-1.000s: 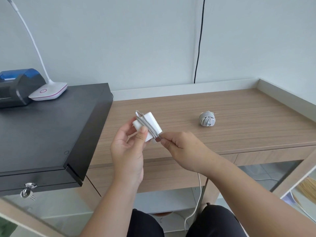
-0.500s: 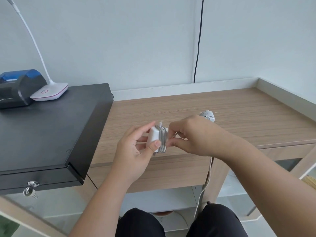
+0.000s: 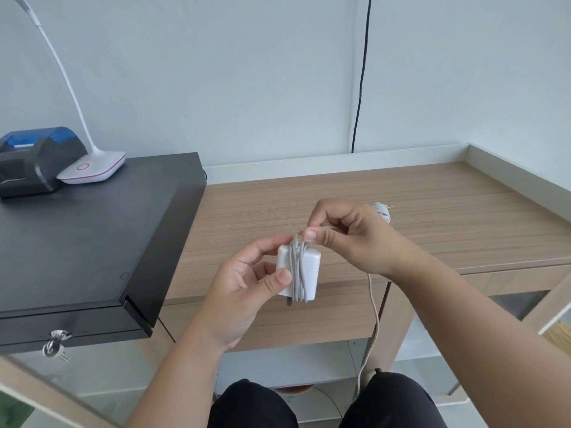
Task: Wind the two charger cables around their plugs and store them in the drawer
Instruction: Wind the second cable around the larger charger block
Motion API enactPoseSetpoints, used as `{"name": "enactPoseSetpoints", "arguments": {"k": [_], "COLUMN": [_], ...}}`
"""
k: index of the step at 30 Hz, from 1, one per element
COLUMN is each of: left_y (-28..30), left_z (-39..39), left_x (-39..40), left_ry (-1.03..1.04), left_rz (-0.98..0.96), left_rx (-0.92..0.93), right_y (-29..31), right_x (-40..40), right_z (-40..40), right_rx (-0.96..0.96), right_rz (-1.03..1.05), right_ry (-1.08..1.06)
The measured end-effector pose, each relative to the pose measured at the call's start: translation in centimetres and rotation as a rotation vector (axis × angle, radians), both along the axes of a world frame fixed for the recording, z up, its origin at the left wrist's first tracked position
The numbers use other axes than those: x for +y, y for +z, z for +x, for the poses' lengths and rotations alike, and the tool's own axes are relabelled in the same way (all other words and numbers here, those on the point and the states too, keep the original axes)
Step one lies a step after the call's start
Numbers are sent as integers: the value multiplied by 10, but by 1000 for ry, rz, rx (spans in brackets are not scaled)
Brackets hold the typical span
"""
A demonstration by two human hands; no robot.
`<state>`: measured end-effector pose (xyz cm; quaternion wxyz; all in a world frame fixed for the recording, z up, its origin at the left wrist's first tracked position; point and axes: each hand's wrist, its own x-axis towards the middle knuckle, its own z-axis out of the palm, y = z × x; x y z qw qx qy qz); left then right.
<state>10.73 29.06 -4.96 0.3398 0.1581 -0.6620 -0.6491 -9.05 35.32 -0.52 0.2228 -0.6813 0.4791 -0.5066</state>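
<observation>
Wooden desk (image 3: 432, 211) against pale wall (image 3: 216, 72).

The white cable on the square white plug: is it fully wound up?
Not yet. A few loops of white cable circle the square white plug, but a long tail hangs from the right hand toward the floor.

Wooden desk (image 3: 432, 211) with a raised pale rim along its back and right edges. A wound charger (image 3: 383, 211) lies on the desktop right of centre, mostly hidden, so its shape is probably a bundled plug and cable. A black box (image 3: 92, 242) rests on the desk's left end; on the box stand a white lamp base (image 3: 92, 169) and a black-and-blue device (image 3: 34, 159), touching.
</observation>
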Motion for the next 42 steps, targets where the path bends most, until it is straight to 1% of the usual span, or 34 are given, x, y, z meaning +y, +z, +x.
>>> {"name": "enactPoseSetpoints", "arguments": {"k": [4,10,14,17,20,24,26,29,32,34,37,39,42], "left_y": [-4,-5,-9,-10,-9,-9,-9,-9,-9,-8,-7,-7,-6], "left_z": [-3,-3,-3,-1,1,1,1,0,-6,-14,-27,-32,-35], "left_x": [2,3,4,3,0,1,2,6,8,10,11,12,13], "left_ry": [8,17,-6,-3,15,1,-32,-103,-87,6,133,174,254], "left_rz": [63,120,175,136,67,73,129,266,442,508,507,442,353], "left_rx": [45,89,138,111,59,74,125,239,399,444,415,333,143], "right_y": [-11,-18,-9,-3,-2,-4,-7,-15,-27,-34,-41,-44,-47], "right_x": [-3,-4,-2,1,3,3,2,0,1,4,5,4,5], "right_z": [6,16,20,17,16,17,18,18,28,38,45,43,39], "right_rx": [-143,-263,-396,-377,-345,-389,-457,-621,-681,-580,-315,-184,35], "right_rz": [-6,-22,146,238,232,220,258,310,328,269,131,100,76], "right_ry": [31,-46,7,5,-45,-61,-40,2,-17,-119,-332,-408,-520]}}
